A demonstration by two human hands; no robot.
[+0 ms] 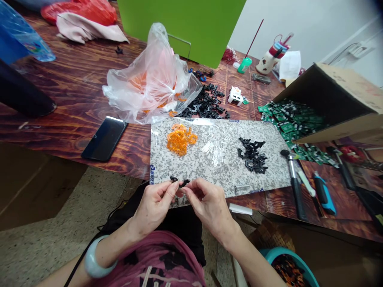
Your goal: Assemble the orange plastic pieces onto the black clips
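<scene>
Left hand (155, 202) and right hand (211, 202) at speckled board (220, 173), white wall (295, 24) beyond

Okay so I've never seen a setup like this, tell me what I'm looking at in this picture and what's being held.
There's no machine here, just a person's two bare hands. The picture comes from a camera worn on the head, looking forward and down. The left hand and right hand meet at the near edge of a speckled board, pinching small black pieces; whether these are joined, I can't tell. On the board lie orange pieces, thin silvery strips and a black pile. Around it on the wooden table are a phone, a plastic bag, and green circuit boards spilling from a cardboard box.
</scene>
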